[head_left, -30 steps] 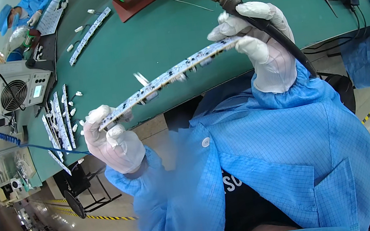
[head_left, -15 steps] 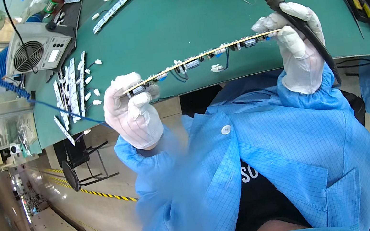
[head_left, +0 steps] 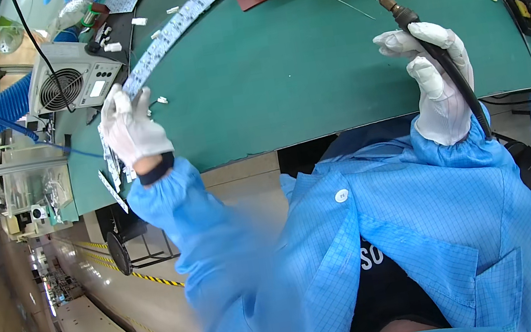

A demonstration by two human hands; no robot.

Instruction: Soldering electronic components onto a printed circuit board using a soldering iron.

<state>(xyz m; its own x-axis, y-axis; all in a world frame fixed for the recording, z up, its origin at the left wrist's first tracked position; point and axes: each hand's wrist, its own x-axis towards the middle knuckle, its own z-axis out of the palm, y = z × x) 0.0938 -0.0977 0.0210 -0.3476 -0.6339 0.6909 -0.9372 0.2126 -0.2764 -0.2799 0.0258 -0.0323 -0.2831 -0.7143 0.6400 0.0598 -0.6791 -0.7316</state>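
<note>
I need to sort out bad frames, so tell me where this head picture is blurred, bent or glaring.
Head view: the left sleeve is smeared by motion blur, while the right hand and soldering iron stay sharp; the green table edge bows from fisheye distortion; black corners ring the picture; no strong glare, only bright lamps at the far left.
</note>
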